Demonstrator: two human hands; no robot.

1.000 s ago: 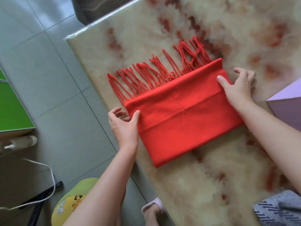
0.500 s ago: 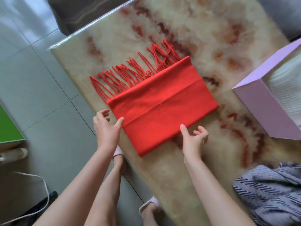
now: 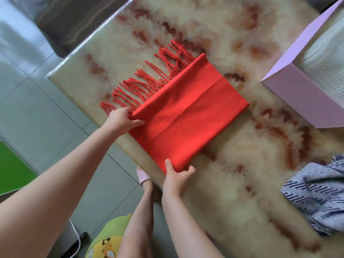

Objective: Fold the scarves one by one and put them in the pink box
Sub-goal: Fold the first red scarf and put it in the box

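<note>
A home, most likely a living room.
Told by a glossy marble-patterned table (image 3: 223, 202) over grey floor tiles (image 3: 46, 118), dark striped furniture (image 3: 74, 21) at its far end, a green cartoon-printed stool (image 3: 108, 237), a white cable (image 3: 76, 231) trailing on the floor, a foot in a pink slipper (image 3: 143, 177), and a red scarf (image 3: 189, 112) folded near a pink box (image 3: 307, 101).

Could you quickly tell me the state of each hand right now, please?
Left hand: holding the red scarf at its fringed corner.
Right hand: holding the red scarf's near corner.
</note>
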